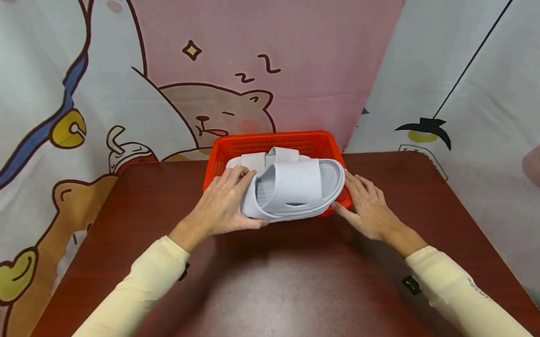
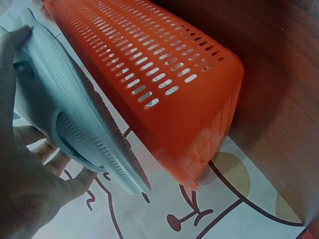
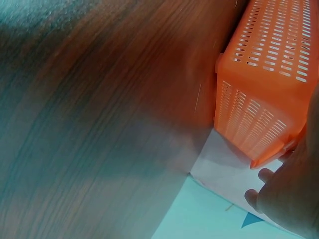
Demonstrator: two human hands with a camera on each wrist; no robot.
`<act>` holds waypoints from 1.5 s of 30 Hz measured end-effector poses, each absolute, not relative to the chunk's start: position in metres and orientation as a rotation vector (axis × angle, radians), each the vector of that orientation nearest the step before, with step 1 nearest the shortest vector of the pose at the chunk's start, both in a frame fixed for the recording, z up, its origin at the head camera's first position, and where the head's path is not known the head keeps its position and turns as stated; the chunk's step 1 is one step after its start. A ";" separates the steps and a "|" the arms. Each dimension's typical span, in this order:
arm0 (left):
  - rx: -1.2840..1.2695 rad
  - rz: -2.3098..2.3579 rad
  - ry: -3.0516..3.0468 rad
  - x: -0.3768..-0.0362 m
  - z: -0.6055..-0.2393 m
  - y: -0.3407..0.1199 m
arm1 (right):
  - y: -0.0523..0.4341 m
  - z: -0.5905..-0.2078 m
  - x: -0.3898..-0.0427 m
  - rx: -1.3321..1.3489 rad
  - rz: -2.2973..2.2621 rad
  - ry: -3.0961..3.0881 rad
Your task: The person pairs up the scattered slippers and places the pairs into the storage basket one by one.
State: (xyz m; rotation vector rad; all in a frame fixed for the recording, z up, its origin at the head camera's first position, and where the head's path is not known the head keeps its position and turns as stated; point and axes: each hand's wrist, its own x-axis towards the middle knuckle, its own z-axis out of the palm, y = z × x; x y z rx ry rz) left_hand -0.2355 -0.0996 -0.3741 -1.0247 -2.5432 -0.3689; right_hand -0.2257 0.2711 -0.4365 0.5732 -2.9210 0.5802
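My left hand (image 1: pixel 227 200) grips a light grey slide slipper (image 1: pixel 299 184) by its left end, thumb along the lower edge and fingers over the top. This slipper is tilted, its wide strap facing me, in front of and above a red plastic basket (image 1: pixel 215 159). Behind it, a second pale slipper (image 1: pixel 252 160) shows partly inside the basket. At the basket's front right corner, my right hand (image 1: pixel 369 208) holds the rim, thumb in front and fingers at the side, close by the slipper's right end. The right wrist view shows fingertips (image 3: pixel 252 196) beside the basket wall.
The basket stands at the far edge of a dark red-brown wooden table (image 1: pixel 279 293). Behind the table hangs a cloth backdrop (image 1: pixel 327 44) with cartoon animals. Dark small devices (image 1: pixel 411 285) sit under both wrists.
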 end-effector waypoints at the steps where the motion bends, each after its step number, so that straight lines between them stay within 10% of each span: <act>1: -1.028 -0.373 -2.545 -0.237 -0.374 -0.100 | 0.271 -0.437 -0.226 0.571 0.580 -2.919; 45: -1.041 -0.524 -2.571 -0.263 -0.371 -0.093 | 0.269 -0.439 -0.226 0.542 0.557 -2.935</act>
